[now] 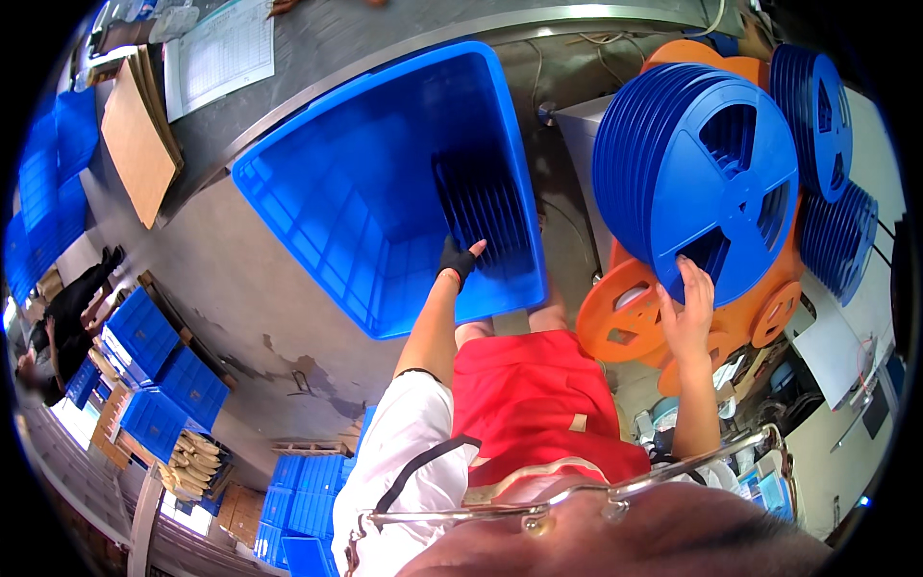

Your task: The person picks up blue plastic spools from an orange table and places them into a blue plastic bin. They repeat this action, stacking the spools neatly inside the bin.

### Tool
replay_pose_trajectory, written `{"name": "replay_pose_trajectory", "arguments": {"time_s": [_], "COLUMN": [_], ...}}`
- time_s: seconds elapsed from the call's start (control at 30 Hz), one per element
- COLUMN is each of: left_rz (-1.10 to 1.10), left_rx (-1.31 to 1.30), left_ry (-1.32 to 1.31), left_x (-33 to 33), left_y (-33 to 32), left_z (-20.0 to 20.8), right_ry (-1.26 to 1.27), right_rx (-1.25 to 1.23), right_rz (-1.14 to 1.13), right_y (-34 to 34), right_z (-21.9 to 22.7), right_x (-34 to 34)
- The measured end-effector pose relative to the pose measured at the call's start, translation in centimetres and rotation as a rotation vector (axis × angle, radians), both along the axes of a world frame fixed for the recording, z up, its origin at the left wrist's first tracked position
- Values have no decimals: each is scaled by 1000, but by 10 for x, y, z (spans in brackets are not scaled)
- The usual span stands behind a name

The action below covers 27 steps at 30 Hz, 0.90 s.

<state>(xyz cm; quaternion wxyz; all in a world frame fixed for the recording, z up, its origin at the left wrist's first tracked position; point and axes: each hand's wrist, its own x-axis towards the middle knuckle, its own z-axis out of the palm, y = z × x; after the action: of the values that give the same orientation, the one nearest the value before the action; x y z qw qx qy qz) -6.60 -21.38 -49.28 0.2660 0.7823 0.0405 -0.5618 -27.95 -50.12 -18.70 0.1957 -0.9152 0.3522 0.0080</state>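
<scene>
My left hand, in a black glove with a bare thumb tip, reaches into a large blue plastic crate. It is at the near end of a row of dark blue reels standing inside. Its thumb sticks out apart; the other fingers are mostly in shadow. On the right, my bare right hand is open, fingers apart, with its fingertips at the lower cutout of the front disc in a thick stack of blue reels. Whether they press on the disc is unclear.
Orange reels sit behind and below the blue stack, with more blue reels farther right. A grey workbench borders the crate, holding brown cardboard and a paper sheet. Blue crates and a person are at left.
</scene>
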Motion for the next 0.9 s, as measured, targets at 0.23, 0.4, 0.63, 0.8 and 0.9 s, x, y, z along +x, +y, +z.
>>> {"name": "replay_pose_trajectory", "arguments": {"time_s": [0.23,0.4,0.63,0.8,0.9], "left_rz": [-93,-177,9,232,330], "left_rx": [58,54,-192,-543,-744], "left_ry": [-39,-55,3,321,439], "left_x": [9,23,39,57,58], "left_y": [5,11,12,-19,-38], "left_z": [17,50,146,293,394], "right_ry": [25,-35,-705,-1424,-1411], "right_rx": [-83,-207,113,996,1298], "right_rz": [-22,-15,-640,-1099,-1179], "right_y": [8,14,56,72,82], "right_z": [-7,12,126,180,167], "right_x": [3,7,-4,-2,-7]}}
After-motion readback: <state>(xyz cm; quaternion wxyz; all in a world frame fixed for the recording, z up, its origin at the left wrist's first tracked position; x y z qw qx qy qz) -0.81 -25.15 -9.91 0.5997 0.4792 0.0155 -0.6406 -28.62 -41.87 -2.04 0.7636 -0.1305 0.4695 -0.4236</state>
